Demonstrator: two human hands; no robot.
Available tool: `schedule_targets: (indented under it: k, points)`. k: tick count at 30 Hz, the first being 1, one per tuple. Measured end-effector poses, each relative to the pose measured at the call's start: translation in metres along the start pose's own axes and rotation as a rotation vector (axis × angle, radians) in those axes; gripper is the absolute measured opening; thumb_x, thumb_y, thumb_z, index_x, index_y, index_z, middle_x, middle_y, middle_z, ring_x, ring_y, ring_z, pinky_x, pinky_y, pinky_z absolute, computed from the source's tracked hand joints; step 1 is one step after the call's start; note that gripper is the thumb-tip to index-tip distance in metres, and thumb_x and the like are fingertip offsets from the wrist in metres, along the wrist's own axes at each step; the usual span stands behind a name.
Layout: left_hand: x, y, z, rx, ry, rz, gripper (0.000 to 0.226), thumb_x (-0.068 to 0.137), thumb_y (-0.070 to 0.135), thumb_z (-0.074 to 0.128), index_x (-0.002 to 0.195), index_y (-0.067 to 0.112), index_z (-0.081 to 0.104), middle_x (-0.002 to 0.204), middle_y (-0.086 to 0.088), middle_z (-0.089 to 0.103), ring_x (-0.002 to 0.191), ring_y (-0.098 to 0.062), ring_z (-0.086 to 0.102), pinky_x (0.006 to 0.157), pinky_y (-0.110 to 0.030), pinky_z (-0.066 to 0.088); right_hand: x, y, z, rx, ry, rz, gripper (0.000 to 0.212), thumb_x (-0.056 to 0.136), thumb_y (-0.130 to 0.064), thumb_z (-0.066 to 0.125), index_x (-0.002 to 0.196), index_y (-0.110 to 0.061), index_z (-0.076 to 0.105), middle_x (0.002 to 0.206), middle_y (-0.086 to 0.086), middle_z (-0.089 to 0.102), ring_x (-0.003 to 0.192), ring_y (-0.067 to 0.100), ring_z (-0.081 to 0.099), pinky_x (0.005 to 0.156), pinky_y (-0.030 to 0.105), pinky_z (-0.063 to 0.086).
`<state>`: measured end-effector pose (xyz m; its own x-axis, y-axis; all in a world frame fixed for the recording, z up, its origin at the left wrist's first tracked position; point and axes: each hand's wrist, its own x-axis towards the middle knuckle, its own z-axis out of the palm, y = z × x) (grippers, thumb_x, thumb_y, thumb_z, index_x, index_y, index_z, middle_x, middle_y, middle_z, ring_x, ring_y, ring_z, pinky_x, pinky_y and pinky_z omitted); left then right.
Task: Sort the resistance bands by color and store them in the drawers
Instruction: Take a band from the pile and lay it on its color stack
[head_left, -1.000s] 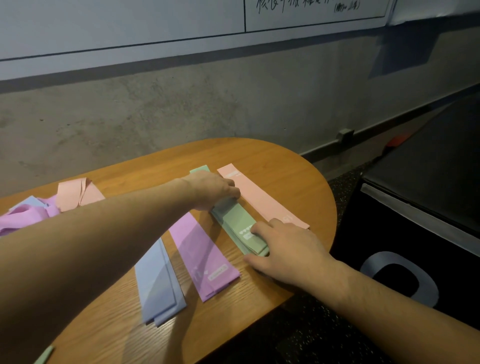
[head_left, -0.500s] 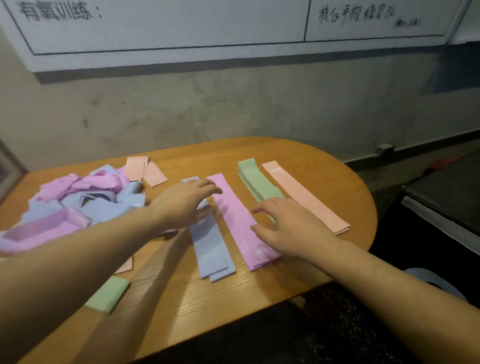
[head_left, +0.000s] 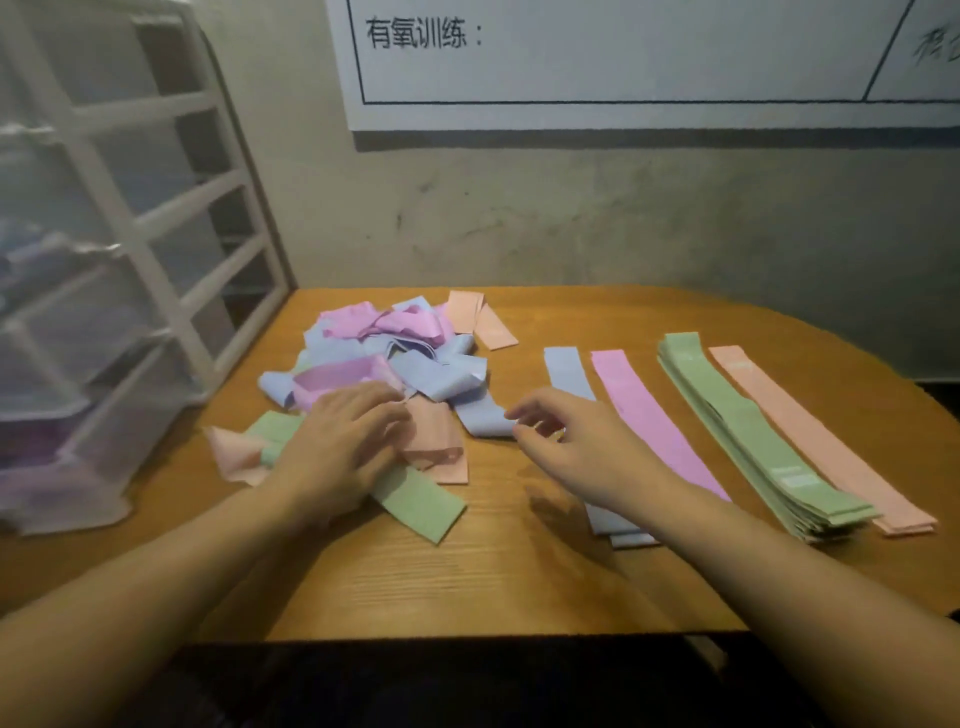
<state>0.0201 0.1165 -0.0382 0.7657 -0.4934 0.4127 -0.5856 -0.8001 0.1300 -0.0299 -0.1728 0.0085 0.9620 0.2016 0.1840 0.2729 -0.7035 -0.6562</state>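
Fingers of the left hand (head_left: 340, 447) lie flat, pressing the near edge of the pile (head_left: 395, 358); the right hand (head_left: 576, 447), loosely spread and holding nothing, hovers just right of it. Drawers (head_left: 88, 291) stand left of the pile on the wooden table (head_left: 498, 582). Right of the pile lie flat strips: blue (head_left: 566, 371), purple (head_left: 649, 415), green stack (head_left: 748, 431), peach (head_left: 815, 436). Best to pull one limp, thin band free, flatten it, then match its stack.

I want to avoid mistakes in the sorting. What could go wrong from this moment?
1. The green stack overhangs the table edge beside the peach stack; a bump may knock it off.
2. The right hand hovers over the blue stack and could shift it.
3. In the mixed pile bands overlap under the left hand, so two colors may lift together.
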Motion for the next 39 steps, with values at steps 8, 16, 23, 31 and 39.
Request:
schedule_targets:
  k: [8,16,23,31,39]
  points:
    - [-0.057,-0.032,0.001,-0.193,0.265,-0.291,0.035,0.093,0.042,0.050,0.117,0.020,0.063,0.130,0.004,0.054,0.122,-0.018,0.051,0.103,-0.044,0.043,0.026,-0.035,0.065,0.068,-0.167,-0.075,0.018,0.094,-0.034,0.064,0.110,-0.042,0.060,0.098,-0.018,0.066,0.091,-0.005,0.059,0.071,0.014,0.048]
    - [-0.059,-0.031,0.006,-0.146,0.202,-0.124,0.021,0.086,0.044,0.064,0.090,0.024,0.065,0.104,0.010,0.060,0.100,-0.015,0.057,0.086,-0.040,0.044,0.041,-0.040,0.121,-0.138,-0.121,-0.209,0.038,0.080,-0.045,0.078,0.106,-0.019,0.070,0.108,-0.010,0.060,0.104,0.005,0.050,0.085,0.020,0.041]
    - [-0.062,-0.032,0.009,-0.054,0.124,-0.047,0.020,0.085,0.042,0.067,0.098,0.027,0.067,0.114,0.011,0.062,0.108,-0.013,0.057,0.089,-0.042,0.042,0.044,-0.015,0.145,-0.100,0.058,-0.309,0.035,0.083,-0.051,0.065,0.098,-0.021,0.075,0.099,-0.011,0.065,0.104,0.010,0.054,0.095,0.038,0.046]
    - [-0.062,-0.028,0.005,-0.070,0.090,-0.071,0.023,0.092,0.049,0.057,0.105,0.032,0.064,0.108,0.015,0.065,0.103,-0.008,0.057,0.089,-0.036,0.039,0.038,-0.014,0.142,0.054,0.037,-0.264,0.042,0.095,-0.056,0.048,0.100,-0.028,0.080,0.099,-0.014,0.069,0.098,0.005,0.060,0.090,0.034,0.048]
    - [-0.061,-0.019,0.000,-0.202,0.060,-0.092,0.025,0.096,0.054,0.049,0.103,0.040,0.069,0.106,0.024,0.062,0.103,0.001,0.051,0.091,-0.039,0.034,0.029,-0.022,0.136,-0.005,0.019,-0.282,0.036,0.104,-0.042,0.044,0.100,-0.021,0.073,0.094,-0.010,0.066,0.087,0.003,0.053,0.081,0.031,0.047]
